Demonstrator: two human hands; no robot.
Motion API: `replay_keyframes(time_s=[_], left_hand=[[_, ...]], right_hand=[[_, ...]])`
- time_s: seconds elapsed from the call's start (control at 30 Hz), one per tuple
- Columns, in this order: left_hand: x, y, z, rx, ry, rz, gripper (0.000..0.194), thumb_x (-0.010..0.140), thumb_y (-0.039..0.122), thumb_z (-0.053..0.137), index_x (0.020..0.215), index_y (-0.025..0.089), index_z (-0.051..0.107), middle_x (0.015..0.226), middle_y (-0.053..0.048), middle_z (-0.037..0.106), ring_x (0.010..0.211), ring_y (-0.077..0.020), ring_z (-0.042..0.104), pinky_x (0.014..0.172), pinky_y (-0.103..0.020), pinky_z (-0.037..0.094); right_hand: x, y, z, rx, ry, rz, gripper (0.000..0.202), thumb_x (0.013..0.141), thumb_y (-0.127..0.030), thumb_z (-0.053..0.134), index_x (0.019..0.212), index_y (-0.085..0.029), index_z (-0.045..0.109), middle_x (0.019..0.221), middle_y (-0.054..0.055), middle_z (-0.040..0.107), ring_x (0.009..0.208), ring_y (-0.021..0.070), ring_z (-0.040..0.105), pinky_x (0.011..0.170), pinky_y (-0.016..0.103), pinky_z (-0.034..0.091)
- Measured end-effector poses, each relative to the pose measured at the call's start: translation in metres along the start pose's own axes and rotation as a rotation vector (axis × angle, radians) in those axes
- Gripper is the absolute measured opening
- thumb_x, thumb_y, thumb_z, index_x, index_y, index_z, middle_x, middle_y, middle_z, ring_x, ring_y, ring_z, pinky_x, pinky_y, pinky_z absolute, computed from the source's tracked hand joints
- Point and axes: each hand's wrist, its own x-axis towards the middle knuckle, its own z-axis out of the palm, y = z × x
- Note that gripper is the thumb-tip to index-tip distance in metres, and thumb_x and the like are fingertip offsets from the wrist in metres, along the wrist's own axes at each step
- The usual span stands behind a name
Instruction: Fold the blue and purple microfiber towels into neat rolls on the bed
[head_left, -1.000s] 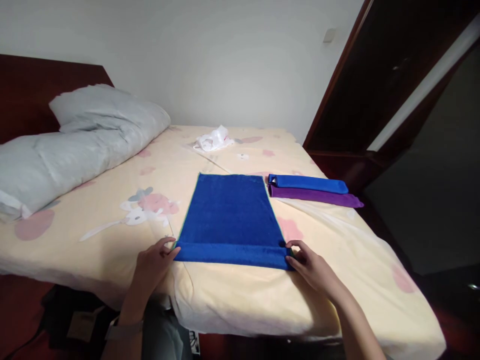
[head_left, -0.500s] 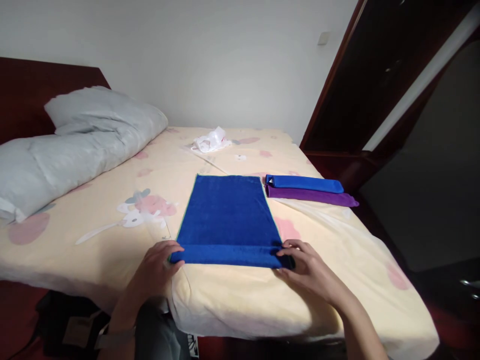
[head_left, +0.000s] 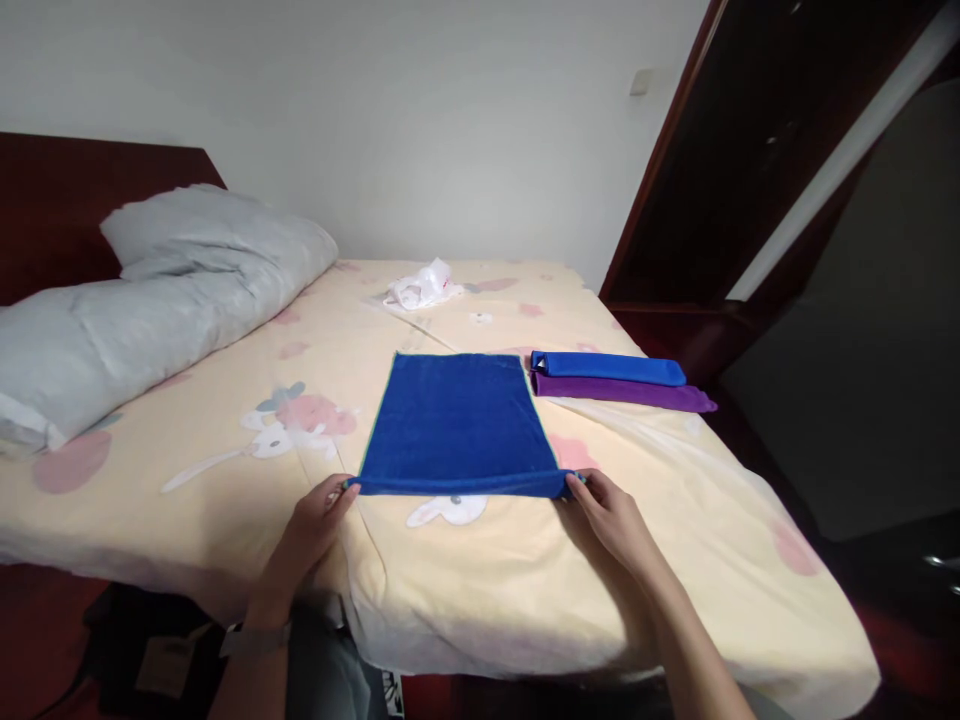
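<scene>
A blue towel with a thin green edge lies spread on the bed, its near end folded over in a narrow band. My left hand pinches the left end of that band between thumb and fingers. At the band's right end, my right hand grips the cloth in the same way. The band looks slightly raised between the two hands. Right of the towel lie a rolled or folded blue cloth and, along its near side, a purple cloth.
The bed has a cream sheet printed with rabbits and strawberries. A grey quilt is heaped at the left by the dark headboard. A crumpled white plastic bag lies near the wall. Dark wooden furniture stands at the right.
The near band has been folded farther up, away from me, shortening the flat part. Both hands moved forward with it, and a printed rabbit on the sheet is now uncovered.
</scene>
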Motion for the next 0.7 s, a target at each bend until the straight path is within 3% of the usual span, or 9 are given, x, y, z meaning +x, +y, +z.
replay_keyframes(time_s=[0.13, 0.3, 0.43, 0.53, 0.7], left_hand=[[0.009, 0.007, 0.011, -0.043, 0.085, -0.092, 0.041, 0.084, 0.057, 0.054, 0.106, 0.024, 0.062, 0.091, -0.004, 0.074, 0.09, -0.0242, 0.071, 0.082, -0.033, 0.054], [0.013, 0.003, 0.017, -0.074, 0.078, -0.109, 0.053, 0.077, 0.056, 0.061, 0.117, 0.021, 0.057, 0.091, -0.006, 0.074, 0.087, -0.0237, 0.071, 0.081, -0.033, 0.055], [0.013, 0.008, 0.026, 0.201, 0.153, 0.007, 0.034, 0.091, 0.04, 0.049, 0.116, 0.02, 0.058, 0.094, -0.008, 0.073, 0.089, -0.025, 0.071, 0.079, -0.034, 0.052], [0.012, 0.017, 0.028, 0.403, 0.2, 0.132, 0.03, 0.097, 0.031, 0.04, 0.116, 0.017, 0.058, 0.095, -0.011, 0.073, 0.09, -0.0268, 0.07, 0.078, -0.035, 0.049], [0.001, 0.017, 0.016, 0.574, 0.249, 0.186, 0.029, 0.099, 0.032, 0.04, 0.11, 0.019, 0.063, 0.087, -0.009, 0.072, 0.081, -0.0256, 0.067, 0.071, -0.032, 0.045]], right_hand=[[0.012, 0.0, 0.01, -0.006, 0.114, 0.059, 0.042, 0.092, -0.058, 0.046, 0.096, -0.022, 0.068, 0.095, 0.007, 0.076, 0.089, 0.0275, 0.07, 0.076, 0.034, 0.049], [0.014, 0.005, 0.012, 0.136, 0.042, 0.054, 0.048, 0.08, -0.051, 0.067, 0.117, -0.021, 0.064, 0.102, 0.008, 0.077, 0.097, 0.0285, 0.072, 0.082, 0.035, 0.053], [0.017, 0.009, 0.015, -0.067, 0.066, 0.036, 0.043, 0.088, -0.048, 0.054, 0.122, -0.022, 0.059, 0.099, 0.009, 0.076, 0.094, 0.0293, 0.072, 0.081, 0.038, 0.051], [0.018, 0.006, 0.013, -0.176, 0.062, 0.029, 0.041, 0.093, -0.047, 0.045, 0.122, -0.022, 0.059, 0.1, 0.01, 0.076, 0.094, 0.0298, 0.071, 0.08, 0.038, 0.05], [0.005, 0.001, -0.005, -0.191, -0.046, 0.03, 0.039, 0.091, -0.048, 0.048, 0.123, -0.026, 0.056, 0.079, 0.002, 0.074, 0.076, 0.0257, 0.071, 0.068, 0.033, 0.047]])
